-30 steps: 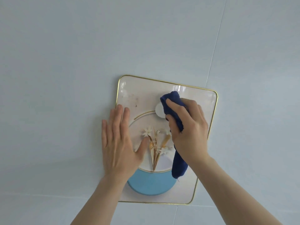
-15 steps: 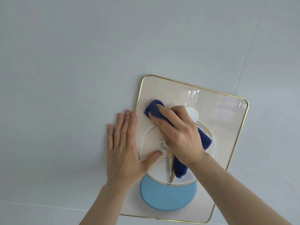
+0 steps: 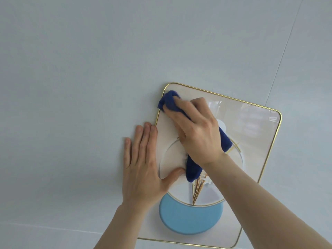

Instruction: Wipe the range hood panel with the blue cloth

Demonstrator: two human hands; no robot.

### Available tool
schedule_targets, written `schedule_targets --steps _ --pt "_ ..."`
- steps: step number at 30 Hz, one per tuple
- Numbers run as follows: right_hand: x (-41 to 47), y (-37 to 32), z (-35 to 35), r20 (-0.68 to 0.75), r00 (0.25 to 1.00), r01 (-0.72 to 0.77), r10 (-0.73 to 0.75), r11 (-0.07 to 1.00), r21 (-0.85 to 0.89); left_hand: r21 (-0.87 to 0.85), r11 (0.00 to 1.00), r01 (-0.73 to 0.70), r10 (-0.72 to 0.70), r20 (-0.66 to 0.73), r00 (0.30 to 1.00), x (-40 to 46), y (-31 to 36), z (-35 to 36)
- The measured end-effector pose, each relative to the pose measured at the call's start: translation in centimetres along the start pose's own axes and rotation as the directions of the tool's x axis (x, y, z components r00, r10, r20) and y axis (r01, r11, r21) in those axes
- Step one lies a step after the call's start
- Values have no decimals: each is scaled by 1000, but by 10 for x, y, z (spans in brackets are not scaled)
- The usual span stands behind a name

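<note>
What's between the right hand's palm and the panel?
In the head view, the bunched dark blue cloth lies under the right hand, pressed against the gold-rimmed glossy panel.

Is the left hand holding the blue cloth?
No, the left hand lies flat and empty; the right hand grips the cloth.
</note>
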State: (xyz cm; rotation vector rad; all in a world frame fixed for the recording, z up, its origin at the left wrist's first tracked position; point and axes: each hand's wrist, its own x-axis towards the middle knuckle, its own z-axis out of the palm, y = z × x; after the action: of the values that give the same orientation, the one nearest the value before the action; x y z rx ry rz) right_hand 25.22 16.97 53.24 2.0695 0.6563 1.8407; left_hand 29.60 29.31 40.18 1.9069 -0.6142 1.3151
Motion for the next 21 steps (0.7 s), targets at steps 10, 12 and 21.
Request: schedule_targets --steps 10,12,21 --pt "-6 11 -2 -82 984 -160 159 987 -2 -10 1000 -16 16 3 1000 0 0 0" --pt "-16 21 -10 -5 999 -47 47 999 -23 -7 1000 -16 16 5 1000 0 -1 0" --pt "-6 -7 7 -59 989 -135 139 989 57 31 1000 0 0 1 1000 -1 2 2"
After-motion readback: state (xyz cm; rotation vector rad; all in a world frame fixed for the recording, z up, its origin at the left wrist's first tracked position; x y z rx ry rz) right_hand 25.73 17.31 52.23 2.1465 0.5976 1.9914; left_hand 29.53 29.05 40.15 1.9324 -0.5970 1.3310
